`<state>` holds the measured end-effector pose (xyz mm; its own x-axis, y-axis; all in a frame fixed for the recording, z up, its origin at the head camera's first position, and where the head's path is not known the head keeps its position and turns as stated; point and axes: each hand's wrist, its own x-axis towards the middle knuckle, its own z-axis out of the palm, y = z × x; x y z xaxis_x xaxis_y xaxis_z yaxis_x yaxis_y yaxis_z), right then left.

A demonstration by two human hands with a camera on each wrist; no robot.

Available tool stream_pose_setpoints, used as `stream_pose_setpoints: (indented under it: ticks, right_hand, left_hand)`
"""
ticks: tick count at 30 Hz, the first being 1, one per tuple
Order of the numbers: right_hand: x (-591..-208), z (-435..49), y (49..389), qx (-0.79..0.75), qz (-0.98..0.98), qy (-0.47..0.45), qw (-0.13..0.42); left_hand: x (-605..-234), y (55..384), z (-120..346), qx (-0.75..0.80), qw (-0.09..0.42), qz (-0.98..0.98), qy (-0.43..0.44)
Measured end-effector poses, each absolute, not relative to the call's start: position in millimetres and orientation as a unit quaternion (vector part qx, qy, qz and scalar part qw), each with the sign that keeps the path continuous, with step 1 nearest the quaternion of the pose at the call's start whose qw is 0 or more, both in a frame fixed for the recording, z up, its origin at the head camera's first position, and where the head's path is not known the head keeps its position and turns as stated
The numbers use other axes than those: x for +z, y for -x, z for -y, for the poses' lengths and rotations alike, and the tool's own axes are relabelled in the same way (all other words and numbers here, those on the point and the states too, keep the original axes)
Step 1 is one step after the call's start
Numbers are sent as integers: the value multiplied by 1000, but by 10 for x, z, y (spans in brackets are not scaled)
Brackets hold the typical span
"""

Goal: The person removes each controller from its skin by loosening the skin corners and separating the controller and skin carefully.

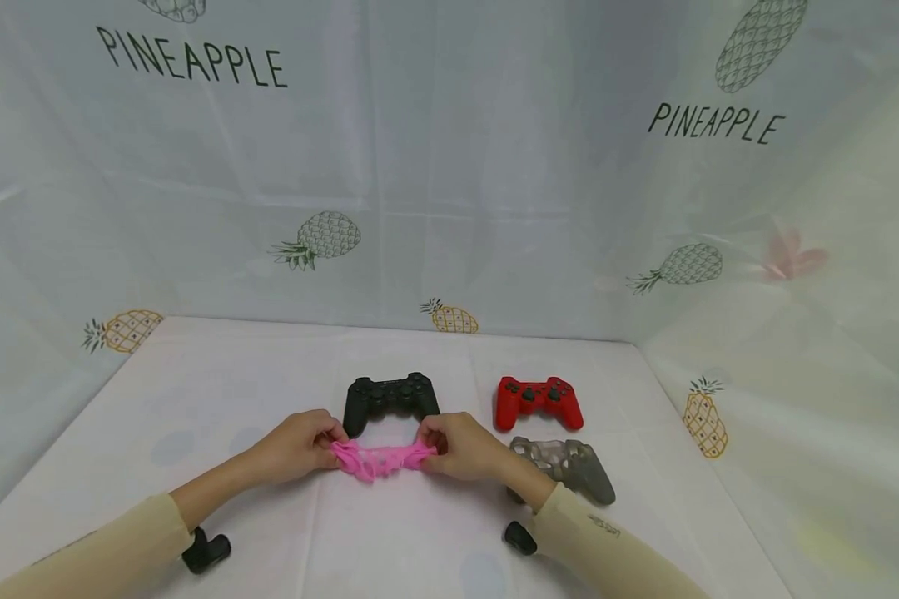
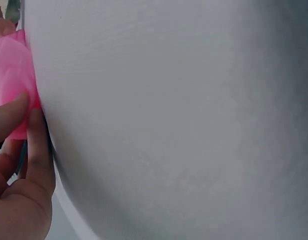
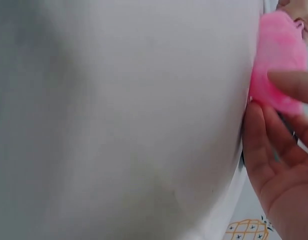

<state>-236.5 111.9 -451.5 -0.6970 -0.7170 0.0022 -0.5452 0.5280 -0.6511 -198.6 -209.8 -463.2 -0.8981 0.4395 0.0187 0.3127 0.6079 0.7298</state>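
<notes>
A soft, thin pink silicone cover with small holes is stretched between the two hands, just in front of the black game controller. My left hand pinches its left end between thumb and fingers. At its right end, the right hand grips it the same way. Both wrist views show thumb and fingertips on the pink cover, the right hand having its thumb on the near face. The right forearm partly hides a grey controller.
A red controller lies at the back right, behind the grey one. Beneath the forearms are black wrist-camera pieces. A pineapple-printed curtain hangs behind and beside the white-covered table.
</notes>
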Motion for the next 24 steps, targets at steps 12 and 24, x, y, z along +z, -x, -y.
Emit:
stream_pose_setpoints:
  ticks: [12, 24]
  right_hand:
    - [-4438, -1185, 2371, -264, -841, 425, 207]
    - [-4397, -1208, 2314, -239, -847, 422, 219]
  left_hand:
    - [-4575, 1967, 2133, 401, 115, -866, -275]
    - [-4498, 1878, 2071, 430, 177, -855, -231]
